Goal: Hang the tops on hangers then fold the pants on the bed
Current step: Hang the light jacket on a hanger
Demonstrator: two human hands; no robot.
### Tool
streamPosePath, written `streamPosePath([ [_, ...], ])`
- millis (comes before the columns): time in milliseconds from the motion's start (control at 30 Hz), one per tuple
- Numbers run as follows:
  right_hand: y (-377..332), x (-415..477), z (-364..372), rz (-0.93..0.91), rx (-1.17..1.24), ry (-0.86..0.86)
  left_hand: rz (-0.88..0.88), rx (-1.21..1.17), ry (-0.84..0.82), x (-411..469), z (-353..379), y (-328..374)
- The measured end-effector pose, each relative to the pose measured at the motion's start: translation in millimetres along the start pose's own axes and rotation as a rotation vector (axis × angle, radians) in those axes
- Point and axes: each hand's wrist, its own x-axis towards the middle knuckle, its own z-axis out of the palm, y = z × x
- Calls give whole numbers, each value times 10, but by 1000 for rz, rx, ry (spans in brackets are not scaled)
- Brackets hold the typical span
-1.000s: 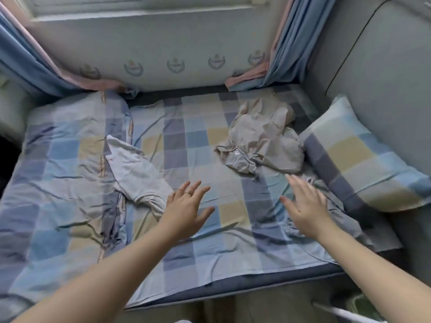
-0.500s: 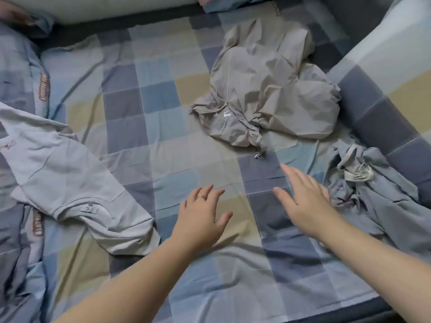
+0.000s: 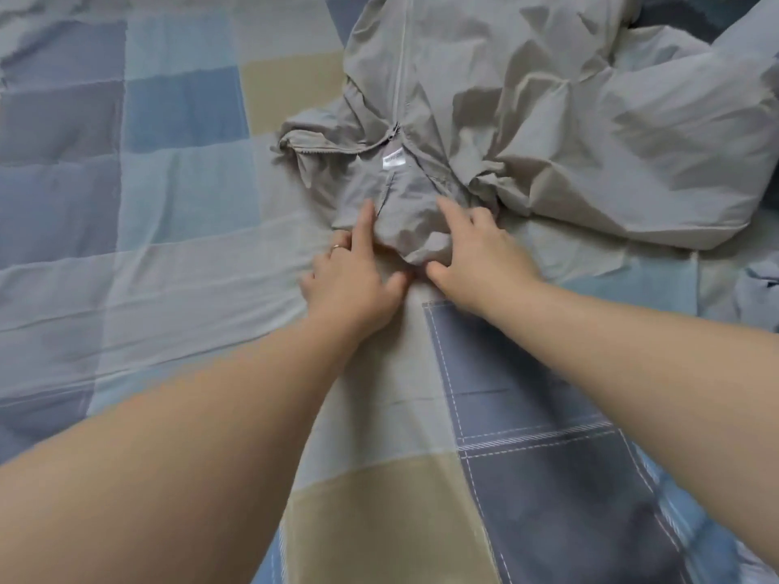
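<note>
1. Since half a second ago, both hands had gone from hovering spread above the bed [image 3: 168, 288] to landing on the near edge of the grey zip top [image 3: 548, 132]. The view had closed in, so the pale top on the left was out of frame.
2. Nearest: both forearms reached forward over the checked sheet, converging.
3. Left hand [image 3: 352, 280], ring [image 3: 338, 247] showing: forefinger lay straight on top of the cloth and the thumb was tucked at the near edge of the bunch, pinching it. The other fingers were curled against the sheet.
4. Right hand [image 3: 480, 255]: fingers bent over the same bunch with the thumb beneath, also pinching. The thumbs almost met.
5. Just beyond the fingers were the white label [image 3: 393, 157] and the foot of the zip [image 3: 402, 69], so the bunch was probably the collar or hood end.
6. Farther off, the rest of the top lay crumpled on the bed, sprawling to the right. A blue-grey garment [image 3: 758, 288] sat at the right edge.
7. Step judged: picking up the first top, so hanging had barely begun. No hanger was in view.
8. The next move likely called for lifting by the collar, shaking the top open, finding the shoulders and fetching a hanger. The limp, creased cloth might come up twisted.
</note>
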Motion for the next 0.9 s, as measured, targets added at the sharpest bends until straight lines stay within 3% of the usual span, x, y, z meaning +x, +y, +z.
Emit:
streamPosePath([
  [100, 13, 147, 238, 11, -250, 163, -7, -40, 157, 258, 131, -40],
  [200, 28, 211, 276, -32, -255, 214, -9, -127, 172, 383, 157, -64],
  [300, 70, 278, 95, -51, -218, 90, -38, -167, 60, 451, 26, -63],
  [400, 48, 167, -177, 68, -64, -106, -43, -90, -76, 220, -148, -38],
  [500, -3, -335, -241, 116, 20, -245, -90, 42, -143, -469, -197, -93],
  [700, -184, -1990, 37, 44, 202, -278, -162, 178, -353, -2219, -476, -409],
  [900, -420, -3679, 328, -3, 251, -459, -270, 223, -588, -3828, -812, -783],
])
